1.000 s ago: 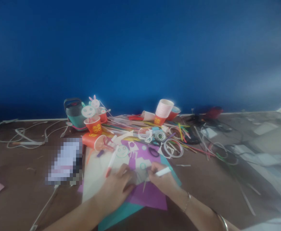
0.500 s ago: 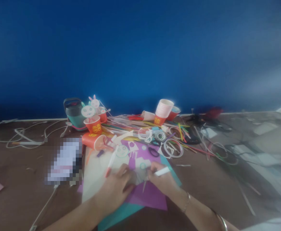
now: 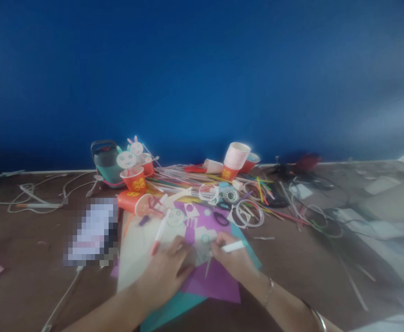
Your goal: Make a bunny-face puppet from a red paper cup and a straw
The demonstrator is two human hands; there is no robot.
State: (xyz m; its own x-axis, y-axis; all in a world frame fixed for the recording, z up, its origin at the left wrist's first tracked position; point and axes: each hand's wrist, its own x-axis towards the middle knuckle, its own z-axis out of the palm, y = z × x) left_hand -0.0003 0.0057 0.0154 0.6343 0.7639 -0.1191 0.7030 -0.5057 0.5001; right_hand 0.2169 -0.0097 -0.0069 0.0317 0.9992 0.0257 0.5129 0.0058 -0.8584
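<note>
Yellow characters (image 3: 140, 185), too blurred to read, marked the upright red paper cup (image 3: 130, 181) and the paper-cup stack (image 3: 236, 159) right of it.

White marker (image 3: 234, 246) in right hand (image 3: 230, 259)

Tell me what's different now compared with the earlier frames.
Very little: the right hand, with the white marker in its grip, has edged slightly left over the white paper. Nothing was taken hold of or let go. The left hand, the red-and-white marker and the stack of paper cups visibly stayed as they were.
</note>
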